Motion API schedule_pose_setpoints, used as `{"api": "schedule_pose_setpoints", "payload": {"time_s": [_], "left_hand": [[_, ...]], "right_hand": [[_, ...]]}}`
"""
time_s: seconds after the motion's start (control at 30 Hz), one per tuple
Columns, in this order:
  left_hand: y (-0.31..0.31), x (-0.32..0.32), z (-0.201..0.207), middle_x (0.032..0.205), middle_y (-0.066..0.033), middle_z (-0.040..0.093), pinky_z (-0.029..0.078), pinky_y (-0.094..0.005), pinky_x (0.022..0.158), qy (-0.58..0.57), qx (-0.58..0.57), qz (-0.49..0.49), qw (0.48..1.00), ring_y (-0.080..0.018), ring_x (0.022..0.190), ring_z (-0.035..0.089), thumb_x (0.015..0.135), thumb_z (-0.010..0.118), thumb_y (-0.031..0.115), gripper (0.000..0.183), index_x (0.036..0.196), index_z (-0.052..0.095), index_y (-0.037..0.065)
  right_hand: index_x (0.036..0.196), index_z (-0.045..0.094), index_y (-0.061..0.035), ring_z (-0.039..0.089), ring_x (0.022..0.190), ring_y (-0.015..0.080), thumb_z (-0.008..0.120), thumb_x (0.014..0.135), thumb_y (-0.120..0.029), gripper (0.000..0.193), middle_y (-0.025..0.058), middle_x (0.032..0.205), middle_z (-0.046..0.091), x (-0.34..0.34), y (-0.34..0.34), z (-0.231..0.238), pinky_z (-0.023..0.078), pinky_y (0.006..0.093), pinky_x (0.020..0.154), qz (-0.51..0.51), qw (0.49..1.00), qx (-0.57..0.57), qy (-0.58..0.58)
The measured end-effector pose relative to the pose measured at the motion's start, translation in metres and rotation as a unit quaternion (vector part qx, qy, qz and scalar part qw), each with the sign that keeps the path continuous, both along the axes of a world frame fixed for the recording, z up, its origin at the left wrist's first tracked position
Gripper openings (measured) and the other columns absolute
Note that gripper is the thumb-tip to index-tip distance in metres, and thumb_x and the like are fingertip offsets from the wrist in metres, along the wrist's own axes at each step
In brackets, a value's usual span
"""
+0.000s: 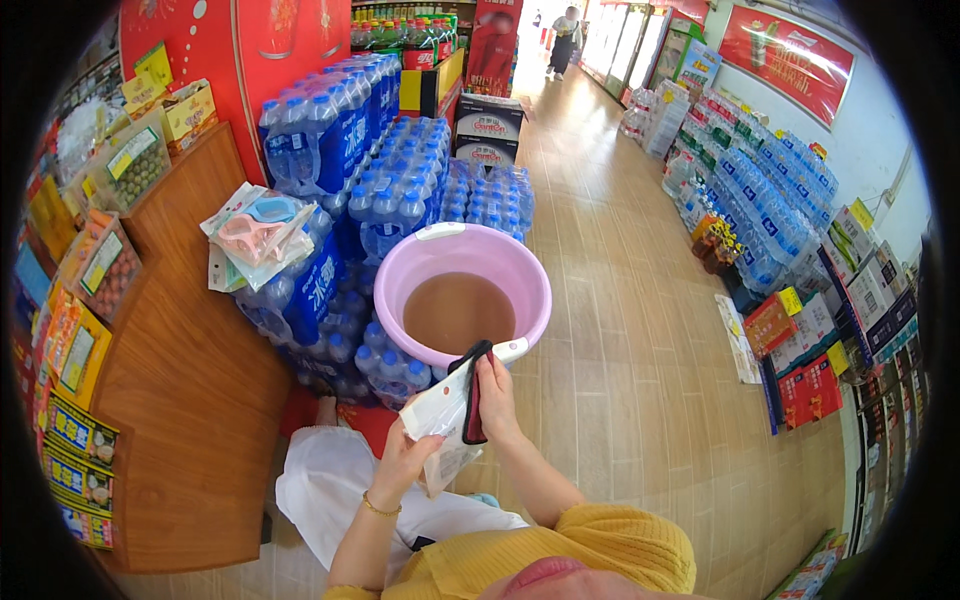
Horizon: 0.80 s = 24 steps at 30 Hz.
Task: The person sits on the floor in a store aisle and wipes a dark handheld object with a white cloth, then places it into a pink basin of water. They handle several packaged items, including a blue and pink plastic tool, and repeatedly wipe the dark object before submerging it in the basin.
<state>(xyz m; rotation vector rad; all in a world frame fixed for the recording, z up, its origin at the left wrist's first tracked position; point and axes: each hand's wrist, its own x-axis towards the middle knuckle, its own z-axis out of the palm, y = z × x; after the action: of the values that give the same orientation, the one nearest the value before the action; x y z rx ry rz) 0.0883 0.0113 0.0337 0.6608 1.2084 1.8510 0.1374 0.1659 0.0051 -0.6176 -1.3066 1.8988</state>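
Note:
My left hand [405, 458] is closed on a flat white and see-through plastic package [440, 408], its thumb lying across the front. My right hand [497, 402] grips a folded black and dark red cloth [473, 412], pressed against the package's right side. Both hands are held in front of my body, just short of a pink plastic basin [537, 290] with white handles. Murky brown water [458, 312] covers the basin's bottom. The basin rests on or against shrink-wrapped water bottles [385, 375]; its base is hidden.
A brown wooden counter [200, 420] with snack boxes stands at my left. Stacked blue bottle packs [310, 140] rise beyond it, with packaged scissors [258, 228] lying on one. More bottle packs [765, 205] and cartons [800, 340] line the right wall. A person [564, 45] stands far down the tiled aisle [610, 300].

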Motion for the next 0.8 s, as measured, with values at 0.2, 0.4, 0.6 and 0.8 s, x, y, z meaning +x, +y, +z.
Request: {"api": "schedule_pose_setpoints", "payload": {"time_s": [0.2, 0.4, 0.6, 0.8], "left_hand": [[0.01, 0.007, -0.004, 0.116, -0.0057, 0.049, 0.035, -0.0268, 0.095, 0.04, -0.007, -0.01, 0.999, -0.013, 0.109, 0.046, 0.073, 0.052, -0.006, 0.052, 0.123, 0.042, -0.003], [0.006, 0.011, -0.018, 0.119, -0.0071, 0.047, 0.035, -0.0282, 0.096, 0.042, 0.02, 0.02, 0.999, -0.0153, 0.111, 0.045, 0.071, 0.053, -0.005, 0.055, 0.124, 0.041, -0.004], [0.011, 0.011, -0.019, 0.127, -0.0093, 0.039, 0.032, -0.0313, 0.1, 0.117, 0.033, 0.029, 0.992, -0.0182, 0.119, 0.039, 0.069, 0.055, -0.003, 0.059, 0.126, 0.04, -0.004], [0.019, 0.002, -0.012, 0.128, -0.0096, 0.038, 0.032, -0.0312, 0.1, 0.114, 0.041, -0.006, 0.993, -0.0183, 0.119, 0.039, 0.07, 0.055, -0.003, 0.058, 0.126, 0.041, -0.004]], "right_hand": [[0.084, 0.054, -0.0057, 0.043, 0.059, 0.0045, 0.041, 0.096, -0.026, 0.026, -0.0042, 0.069, 0.05, 0.004, 0.003, 0.015, 0.035, 0.0198, 0.053, 0.002, 0.998, -0.068, 0.016], [0.079, 0.053, -0.0054, 0.04, 0.058, 0.004, 0.042, 0.095, -0.024, 0.027, -0.0043, 0.066, 0.047, -0.006, 0.003, -0.004, 0.033, 0.0211, 0.051, -0.037, 0.999, 0.015, 0.022], [0.081, 0.053, -0.0043, 0.041, 0.058, 0.0048, 0.042, 0.095, -0.024, 0.027, -0.0042, 0.066, 0.048, -0.012, -0.001, 0.006, 0.033, 0.0215, 0.051, -0.063, 0.997, 0.032, 0.003], [0.081, 0.052, -0.0049, 0.042, 0.059, 0.0044, 0.041, 0.096, -0.024, 0.026, -0.0036, 0.067, 0.048, -0.015, 0.009, 0.003, 0.034, 0.0206, 0.052, -0.068, 0.997, 0.025, 0.032]]}}
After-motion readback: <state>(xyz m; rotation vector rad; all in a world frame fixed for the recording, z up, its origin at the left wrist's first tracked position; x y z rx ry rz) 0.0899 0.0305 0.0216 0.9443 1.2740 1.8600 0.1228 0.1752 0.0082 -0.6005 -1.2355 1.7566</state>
